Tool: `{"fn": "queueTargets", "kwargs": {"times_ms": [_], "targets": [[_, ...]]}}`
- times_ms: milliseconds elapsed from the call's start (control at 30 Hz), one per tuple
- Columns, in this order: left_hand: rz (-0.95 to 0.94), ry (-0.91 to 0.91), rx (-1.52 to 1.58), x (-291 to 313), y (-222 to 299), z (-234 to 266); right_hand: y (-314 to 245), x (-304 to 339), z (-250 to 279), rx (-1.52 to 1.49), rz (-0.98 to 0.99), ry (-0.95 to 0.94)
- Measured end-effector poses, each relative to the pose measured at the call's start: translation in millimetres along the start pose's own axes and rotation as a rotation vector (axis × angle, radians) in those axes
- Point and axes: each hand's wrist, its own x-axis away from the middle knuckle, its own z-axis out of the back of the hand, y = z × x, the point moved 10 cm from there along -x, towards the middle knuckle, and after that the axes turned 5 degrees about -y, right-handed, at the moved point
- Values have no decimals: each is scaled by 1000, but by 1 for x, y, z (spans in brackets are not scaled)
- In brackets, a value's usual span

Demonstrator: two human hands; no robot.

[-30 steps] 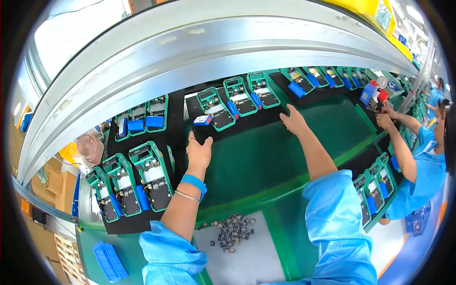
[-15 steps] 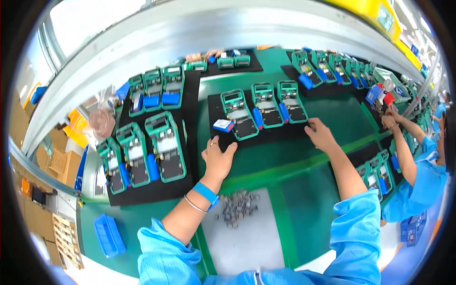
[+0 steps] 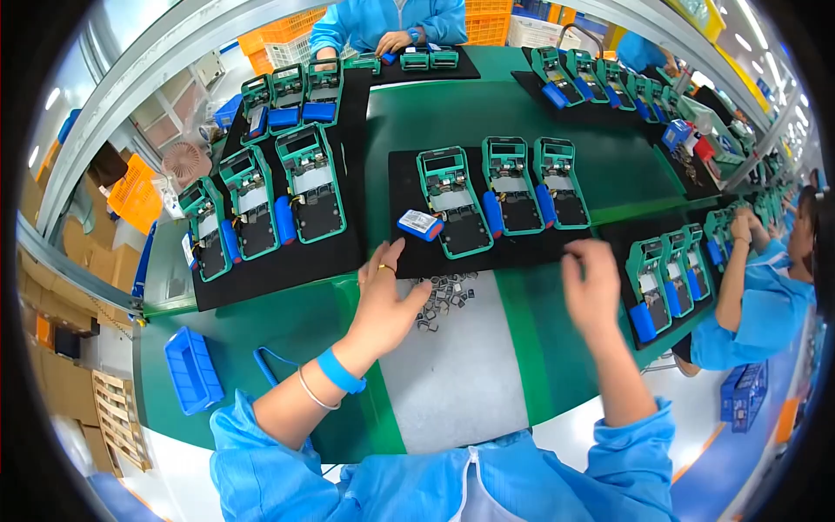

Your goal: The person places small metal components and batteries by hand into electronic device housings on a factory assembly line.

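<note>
My left hand (image 3: pixel 383 304) is at the front left corner of the middle black mat (image 3: pixel 531 253), thumb and fingers apart, holding nothing I can see. My right hand (image 3: pixel 594 287) hovers by that mat's front right corner, its fingers loosely bent and apart, with nothing in it. Three green open device housings (image 3: pixel 454 204) lie in a row on the mat, with circuit parts exposed. A blue battery pack (image 3: pixel 420 225) with a white label rests beside the leftmost housing, close to my left fingertips. Small grey metal parts (image 3: pixel 448 300) lie on a grey sheet (image 3: pixel 457 383), partly behind the mat's edge.
At left, another black mat (image 3: pixel 261 283) carries several similar housings (image 3: pixel 310 187). A blue bin (image 3: pixel 193 370) stands at the front left. Further housings (image 3: pixel 658 283) lie at right, beside a co-worker in a blue sleeve (image 3: pixel 739 335). Another person (image 3: pixel 391 26) works across the bench.
The middle mat with its housings has slid toward me, closer to the small metal parts. Both hands have come back with it. My view has tilted up, showing the person opposite.
</note>
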Motion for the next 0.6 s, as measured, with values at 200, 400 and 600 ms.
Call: {"fn": "queueTargets", "kwargs": {"times_ms": [200, 400, 600], "targets": [[-346, 74, -160, -34, 61, -1, -72, 28, -94, -127, 213, -370], [-492, -40, -409, -65, 78, -45, -92, 24, -119, 192, 477, -536], [-561, -46, -594, -75, 70, -54, -113, 18, -130, 369, 585, -806]]}}
